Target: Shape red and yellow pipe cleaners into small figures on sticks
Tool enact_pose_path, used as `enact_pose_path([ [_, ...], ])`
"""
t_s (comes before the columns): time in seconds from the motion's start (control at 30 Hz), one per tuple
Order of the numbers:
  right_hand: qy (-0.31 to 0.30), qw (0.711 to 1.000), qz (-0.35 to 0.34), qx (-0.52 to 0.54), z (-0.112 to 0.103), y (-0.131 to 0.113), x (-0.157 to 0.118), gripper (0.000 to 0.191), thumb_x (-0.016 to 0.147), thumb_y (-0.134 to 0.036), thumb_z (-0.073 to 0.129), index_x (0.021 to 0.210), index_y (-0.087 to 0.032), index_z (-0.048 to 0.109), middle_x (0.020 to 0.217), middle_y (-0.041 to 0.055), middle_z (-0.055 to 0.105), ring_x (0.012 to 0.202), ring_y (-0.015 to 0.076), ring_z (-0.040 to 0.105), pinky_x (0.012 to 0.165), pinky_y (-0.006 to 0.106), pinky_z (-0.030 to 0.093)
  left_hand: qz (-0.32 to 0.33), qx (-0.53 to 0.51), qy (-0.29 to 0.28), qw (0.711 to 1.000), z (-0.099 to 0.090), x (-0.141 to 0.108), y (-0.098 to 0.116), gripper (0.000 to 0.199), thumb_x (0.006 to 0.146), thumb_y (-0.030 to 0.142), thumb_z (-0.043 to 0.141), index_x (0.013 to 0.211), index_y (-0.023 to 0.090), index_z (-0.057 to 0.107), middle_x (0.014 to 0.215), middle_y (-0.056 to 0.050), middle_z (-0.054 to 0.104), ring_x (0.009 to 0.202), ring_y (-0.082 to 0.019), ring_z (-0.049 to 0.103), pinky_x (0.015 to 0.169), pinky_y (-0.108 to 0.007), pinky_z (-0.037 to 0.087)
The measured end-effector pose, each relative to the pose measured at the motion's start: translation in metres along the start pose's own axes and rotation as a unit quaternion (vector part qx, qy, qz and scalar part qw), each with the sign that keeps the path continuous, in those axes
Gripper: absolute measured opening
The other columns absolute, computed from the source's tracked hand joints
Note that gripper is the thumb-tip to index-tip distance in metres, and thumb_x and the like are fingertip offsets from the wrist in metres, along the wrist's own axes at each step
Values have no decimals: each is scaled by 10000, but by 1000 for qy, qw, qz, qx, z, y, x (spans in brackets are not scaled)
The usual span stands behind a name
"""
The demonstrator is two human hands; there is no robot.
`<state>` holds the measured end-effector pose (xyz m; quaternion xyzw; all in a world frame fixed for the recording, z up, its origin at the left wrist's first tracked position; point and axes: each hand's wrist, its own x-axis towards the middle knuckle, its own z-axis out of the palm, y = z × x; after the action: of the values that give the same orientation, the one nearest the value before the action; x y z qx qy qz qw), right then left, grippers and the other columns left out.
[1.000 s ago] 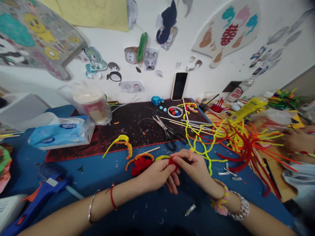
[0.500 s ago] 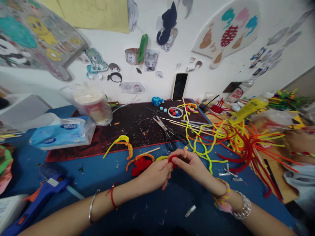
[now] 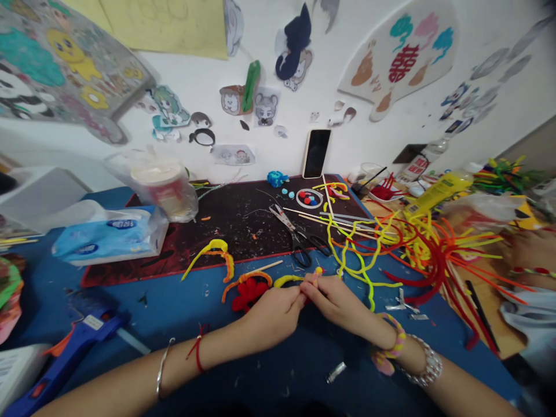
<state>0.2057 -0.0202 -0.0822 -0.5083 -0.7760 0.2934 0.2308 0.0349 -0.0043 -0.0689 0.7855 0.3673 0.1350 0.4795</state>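
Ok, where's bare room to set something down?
Blue surface below the left hand, left of the metal clip; also between the tissue pack and glue gun. Crowded: the pipe cleaners right of the scissors.

The desk mat [image 3: 234,231] lies on the table [image 3: 278,385], w/ scissors [image 3: 295,237] on it & a phone [image 3: 317,153] stood up at its back edge, by the wall [image 3: 373,139]. The tissue pack [image 3: 110,230] sits L of the mat, touching it. A cup in a plastic bag [image 3: 158,188] is behind the pack. The glue gun [image 3: 73,353] lies front L. A big pile of pipe cleaners [image 3: 434,255] is R of the mat.
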Motion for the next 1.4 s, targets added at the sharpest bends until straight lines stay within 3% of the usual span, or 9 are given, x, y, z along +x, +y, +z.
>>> enact_pose_path([
  [0.13,-17,1000,0,-6,0,6,1,408,916,-379,311,578,-166,396,568,-19,427,525,88,362,542,252,270,3,12,-6,1000,-1,0,-1,308,899,314,272,739,171,493,647,-4,498,565,-123,411,540,-248,304],
  [0.23,-57,991,34,114,-3,6,2,448,897,-455,318,555,-169,356,533,-41,341,498,77,291,499,237,248,2,-1,-32,999,-3,-2,4,330,897,336,271,660,172,430,591,20,418,536,-109,366,519,-241,282],
  [0.37,-131,931,101,327,-11,0,0,470,845,-544,375,557,-174,354,505,-67,256,462,62,199,428,221,175,4,-103,-99,990,-5,-5,11,357,904,392,245,641,177,353,578,44,355,515,-86,333,508,-219,290],
  [0.47,-153,907,92,382,-14,-1,-1,462,833,-529,418,549,-166,381,495,-67,284,459,58,210,435,223,189,15,-144,-129,981,-6,-6,14,350,909,395,238,664,176,360,579,51,346,506,-75,334,504,-202,307],
  [0.6,-149,935,38,320,-15,-1,-1,472,856,-493,404,519,-166,351,504,-60,287,476,62,217,444,223,200,86,24,-105,990,-9,-7,15,369,919,329,231,682,157,456,601,24,447,527,-86,404,518,-208,319],
  [0.8,-117,982,-32,145,-10,-2,0,453,899,-420,357,525,-168,311,505,-56,304,476,62,275,477,212,256,129,316,-34,939,-2,-9,11,378,915,351,281,867,149,597,726,-62,634,614,-172,589,520,-237,390],
  [1.03,-59,993,-39,89,-4,-5,0,384,928,-359,290,595,-176,343,574,-42,377,536,85,348,552,222,297,87,269,8,959,-4,-4,6,312,917,327,306,927,151,564,873,-68,650,765,-201,618,660,-291,466],
  [1.2,-37,993,-40,106,-6,-6,-1,348,935,-347,260,639,-186,347,598,-39,381,550,96,342,559,230,296,128,205,-6,970,-14,2,2,272,918,297,334,883,158,565,889,-59,630,814,-176,556,737,-282,438],
  [1.4,-15,994,-39,105,-8,-3,-1,406,909,-401,330,578,-173,384,537,-45,348,515,87,321,539,233,288,197,270,32,942,-12,3,6,281,922,217,311,861,130,571,901,-72,594,946,-198,467,911,-349,347],
])
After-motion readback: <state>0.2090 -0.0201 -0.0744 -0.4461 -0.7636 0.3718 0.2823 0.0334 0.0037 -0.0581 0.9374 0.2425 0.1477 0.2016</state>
